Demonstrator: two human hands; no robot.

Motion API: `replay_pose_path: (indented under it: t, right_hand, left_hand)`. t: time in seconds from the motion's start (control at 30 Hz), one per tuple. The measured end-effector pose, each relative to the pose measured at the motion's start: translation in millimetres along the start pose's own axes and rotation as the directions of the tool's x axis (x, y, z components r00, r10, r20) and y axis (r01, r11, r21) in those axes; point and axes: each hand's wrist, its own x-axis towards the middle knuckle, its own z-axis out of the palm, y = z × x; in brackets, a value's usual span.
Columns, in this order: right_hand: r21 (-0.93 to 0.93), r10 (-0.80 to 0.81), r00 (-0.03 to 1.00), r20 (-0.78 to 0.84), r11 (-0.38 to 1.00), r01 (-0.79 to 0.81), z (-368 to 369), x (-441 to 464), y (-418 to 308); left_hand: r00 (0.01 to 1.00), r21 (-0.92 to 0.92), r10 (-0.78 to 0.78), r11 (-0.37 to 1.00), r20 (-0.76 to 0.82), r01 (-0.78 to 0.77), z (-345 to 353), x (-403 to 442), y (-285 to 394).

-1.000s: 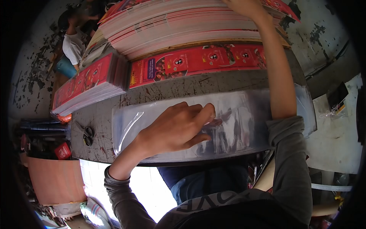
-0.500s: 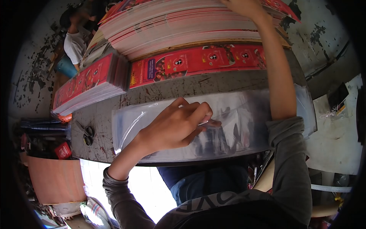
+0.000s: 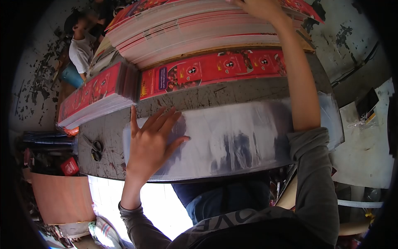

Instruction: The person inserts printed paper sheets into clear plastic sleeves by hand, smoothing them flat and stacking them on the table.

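Observation:
My left hand (image 3: 150,143) lies with fingers spread over the left end of a pile of clear plastic sleeves (image 3: 232,137), which are long and glossy. Nothing is gripped in it. At the top of the view, my right hand (image 3: 263,9) reaches over a tall stack of red printed cards (image 3: 190,35). Its visible fingers stretch left along the stack's top, and the frame edge cuts part of them off. Between the stack and the sleeves lies a red printed strip (image 3: 215,68) with food pictures and round logos.
A shorter pile of red cards in plastic (image 3: 93,93) stands at the table's left. Black-handled scissors (image 3: 95,149) lie on the worn grey table (image 3: 107,166). Another person in a white shirt (image 3: 81,52) is at the back left, near a blue bucket (image 3: 72,74).
My left hand has moved left across the sleeves and gone from curled fingers to spread ones. My right hand has shifted slightly left on the tall stack.

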Motion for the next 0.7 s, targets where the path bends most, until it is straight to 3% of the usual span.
replay_pose_path:
  t: [0.07, 0.13, 0.23, 0.37, 0.43, 0.5, 0.53, 0.6, 0.7]
  right_hand:
    - [-0.036, 0.008, 1.0, 0.018, 0.999, -0.008, 5.5, 2.5, 4.8]
    - [-0.069, 0.013, 0.999, 0.029, 0.998, -0.011, 11.1, 2.4, 3.4]
    - [-0.066, 0.02, 0.999, -0.048, 0.998, -0.023, 17.9, -0.4, -1.8]
    - [-0.139, -0.034, 0.984, -0.176, 0.99, 0.01, 38.8, 2.3, 7.4]
    - [-0.189, -0.08, 0.971, -0.223, 0.981, 0.037, 34.6, -1.3, 11.4]
    - [-0.171, -0.113, 0.991, -0.068, 0.98, 0.1, 26.8, -15.4, 15.4]
    - [-0.171, -0.11, 0.992, -0.069, 0.981, 0.097, 20.8, -21.3, 12.2]
    - [-0.328, -0.293, 0.907, -0.303, 0.926, 0.189, 7.2, -39.1, 1.2]
    - [-0.181, -0.285, 0.919, -0.272, 0.953, 0.243, -27.3, -99.8, -24.0]
  left_hand:
    - [0.996, 0.025, 0.048, 0.999, -0.07, -0.047, 3.1, -8.2, -0.2]
    - [0.991, -0.115, 0.038, 0.992, -0.128, -0.052, 13.1, -15.5, 4.9]
    - [0.969, -0.24, -0.06, 0.971, -0.24, 0.001, 31.4, -22.0, 10.1]
    - [0.951, -0.292, -0.056, 0.956, -0.303, -0.037, 35.4, -22.0, 7.7]
    - [0.947, -0.298, -0.05, 0.953, -0.318, -0.05, 34.6, -20.9, 6.5]
    - [0.947, -0.308, -0.041, 0.949, -0.319, -0.063, 34.8, -24.2, 6.3]
    - [0.943, -0.311, -0.045, 0.948, -0.329, -0.063, 34.9, -23.5, 6.0]
    - [0.937, -0.309, -0.049, 0.949, -0.347, -0.065, 35.8, -22.5, 4.4]
    - [0.954, -0.374, -0.135, 0.927, -0.268, 0.026, 32.1, -25.2, 5.5]
